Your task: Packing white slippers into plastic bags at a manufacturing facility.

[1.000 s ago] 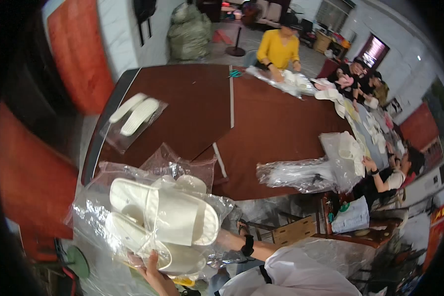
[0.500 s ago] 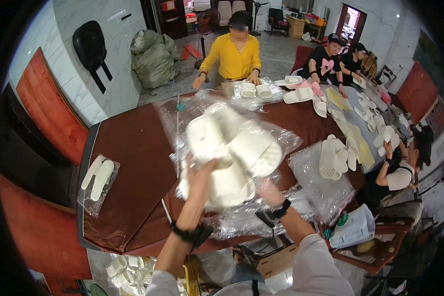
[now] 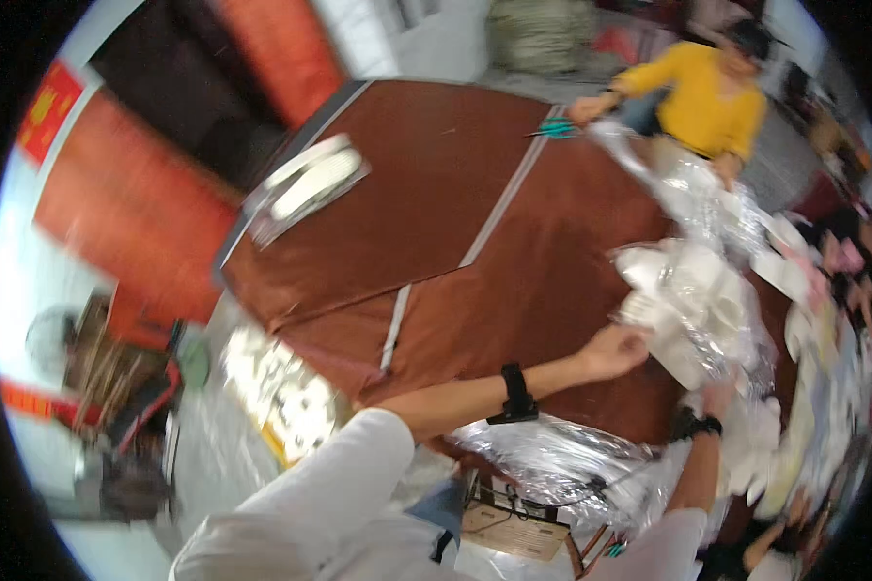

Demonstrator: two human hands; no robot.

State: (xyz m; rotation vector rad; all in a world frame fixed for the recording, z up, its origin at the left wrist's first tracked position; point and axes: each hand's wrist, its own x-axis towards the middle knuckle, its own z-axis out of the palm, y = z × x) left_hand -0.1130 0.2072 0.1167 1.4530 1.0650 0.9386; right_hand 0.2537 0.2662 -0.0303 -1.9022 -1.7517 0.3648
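Observation:
My left hand reaches across the brown table and grips the near edge of a clear plastic bag full of white slippers. My right hand is at the bag's lower side and touches it from beneath; its fingers are partly hidden by the plastic. Both wrists wear black bands. The picture is blurred by motion.
A flat bag with a pair of white slippers lies at the table's far left corner. A person in a yellow top works at the far side. More bags and slippers crowd the right side. Crumpled plastic hangs at the near edge.
The bag of slippers has gone from held up in front of me to down on the right side of the table. The view has swung left.

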